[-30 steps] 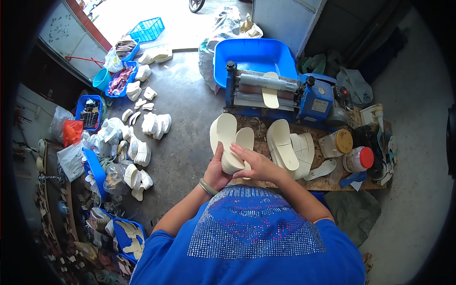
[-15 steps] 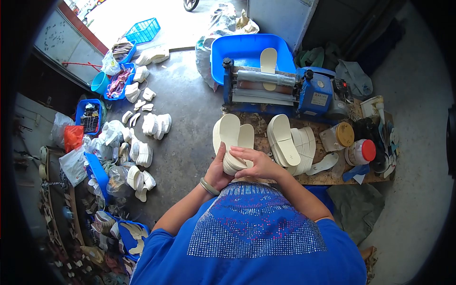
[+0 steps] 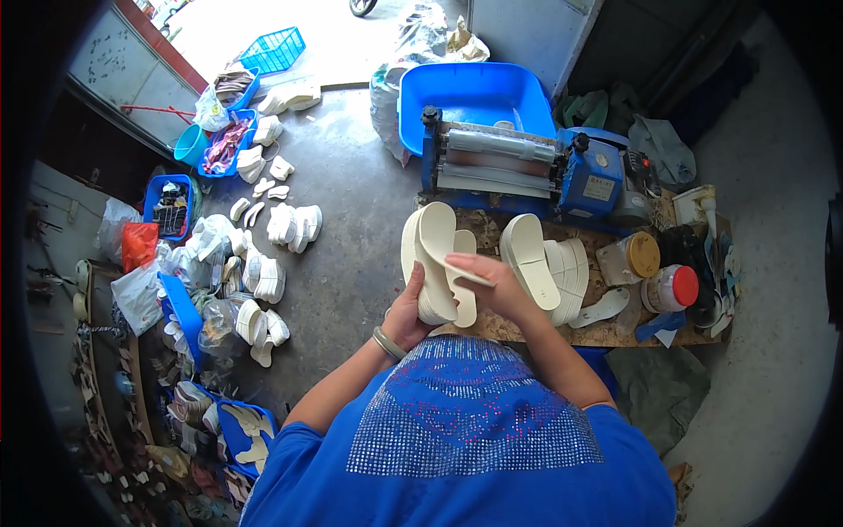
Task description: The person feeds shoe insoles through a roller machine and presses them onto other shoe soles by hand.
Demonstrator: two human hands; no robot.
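My left hand [image 3: 409, 312] grips a stack of cream shoe soles [image 3: 432, 255] from below, holding them upright over the near edge of a low wooden board [image 3: 527, 327]. My right hand [image 3: 490, 283] pinches a thin cream insole [image 3: 464, 274] laid across the front of that stack. More cream soles [image 3: 549, 268] lie in a pile on the board just right of my hands. Behind them stands a blue roller machine [image 3: 518, 162].
A blue tub [image 3: 474, 92] sits behind the machine. Jars with an orange lid [image 3: 634, 256] and a red lid [image 3: 674, 286] stand at the board's right end. Heaps of white soles [image 3: 274, 228], blue crates [image 3: 171, 202] and bags cover the concrete floor to the left.
The insole that lay on the machine's rollers is gone from there. My hands have lifted the stack slightly and my right hand now holds a thin insole against it.
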